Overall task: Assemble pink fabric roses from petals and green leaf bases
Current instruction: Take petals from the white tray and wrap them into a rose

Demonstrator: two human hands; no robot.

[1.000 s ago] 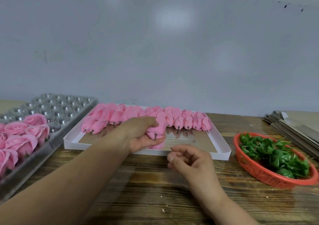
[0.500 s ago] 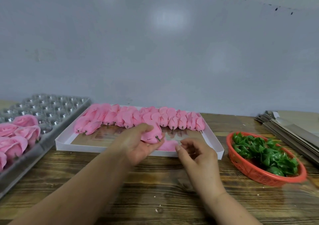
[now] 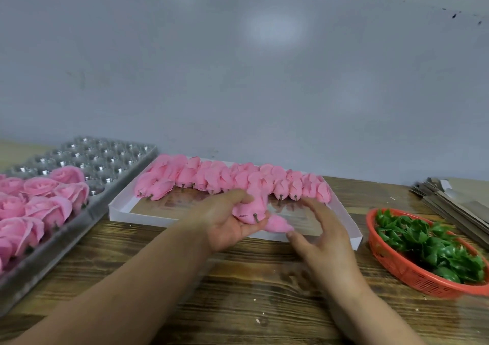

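Observation:
My left hand (image 3: 227, 220) holds a pink rosebud (image 3: 251, 207) with a short dark stem, thumb on top, over the front edge of the white tray (image 3: 137, 212). A loose pink petal (image 3: 277, 224) lies just under the bud. My right hand (image 3: 320, 231) hovers beside it with fingers spread and relaxed, the thumb tip near the petal, holding nothing. A row of pink buds (image 3: 219, 178) lies along the tray's far side. Green leaf bases (image 3: 428, 241) fill the orange basket (image 3: 391, 265) at the right.
A grey metal mould tray (image 3: 111, 167) at the left carries finished pink roses (image 3: 39, 201). A stack of flat cardboard sheets (image 3: 455, 201) lies at the far right. Everything sits on a wooden table (image 3: 251, 291) against a grey wall.
My left hand has turned palm up with the bud. My right hand has opened from a loose curl and moved closer to the bud and petal.

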